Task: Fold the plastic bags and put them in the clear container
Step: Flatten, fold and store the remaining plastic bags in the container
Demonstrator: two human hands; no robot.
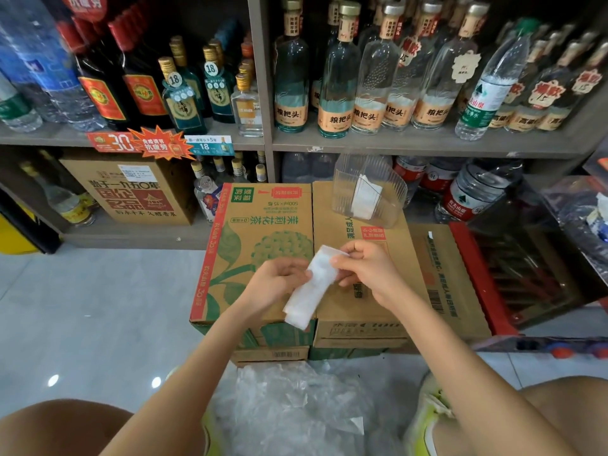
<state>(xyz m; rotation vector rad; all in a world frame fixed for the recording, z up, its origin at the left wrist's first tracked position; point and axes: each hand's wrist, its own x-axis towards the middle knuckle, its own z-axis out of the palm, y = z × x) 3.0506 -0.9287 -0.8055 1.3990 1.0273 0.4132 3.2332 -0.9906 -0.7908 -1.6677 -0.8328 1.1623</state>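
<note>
Both hands, left (278,278) and right (365,266), pinched a folded white plastic bag (311,287) strip above cardboard boxes (263,232); clear container (367,190) stood behind.

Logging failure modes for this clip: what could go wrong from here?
The folded bag, pinched by the left hand and right hand toward its upper end, has a free lower end; the folds may spring open.
The clear container stands far back on the cardboard box and looks light; pushing the bag in could tip it.
</note>
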